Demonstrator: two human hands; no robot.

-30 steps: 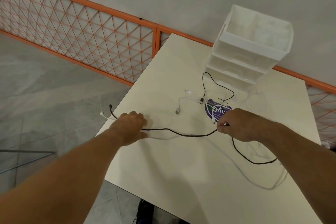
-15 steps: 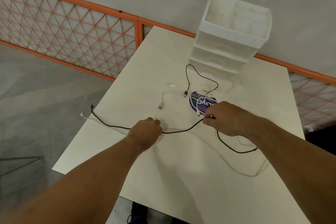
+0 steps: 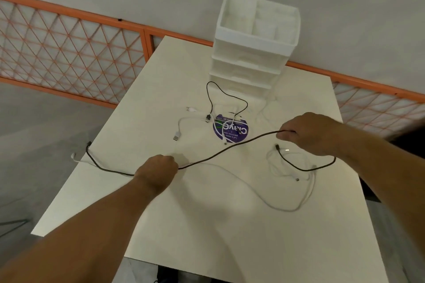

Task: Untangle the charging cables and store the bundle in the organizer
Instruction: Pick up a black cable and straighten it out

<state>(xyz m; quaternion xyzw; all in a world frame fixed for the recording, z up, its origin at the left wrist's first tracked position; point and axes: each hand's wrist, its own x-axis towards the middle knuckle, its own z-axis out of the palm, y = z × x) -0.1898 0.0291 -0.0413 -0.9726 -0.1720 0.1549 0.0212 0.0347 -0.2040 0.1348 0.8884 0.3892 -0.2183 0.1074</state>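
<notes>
Fingers point(image 3: 172, 163): left hand's point(image 3: 158, 169) curled round black cable point(image 3: 230, 146); right hand's point(image 3: 308, 132) pinched on it.
Head view, change: span drawn longer, lifted off table point(image 3: 207, 225).
Meaning: cable judged nearly freed from white cables point(image 3: 176, 136).
Organizer point(image 3: 255, 53): at far edge, not yet loaded.

Stretches of black cable point(image 3: 218, 153) concealed within left hand point(image 3: 158, 169) and right hand point(image 3: 308, 133)

White table point(image 3: 207, 225), orange railing point(image 3: 69, 53), possibly concrete floor point(image 3: 46, 133)
</notes>
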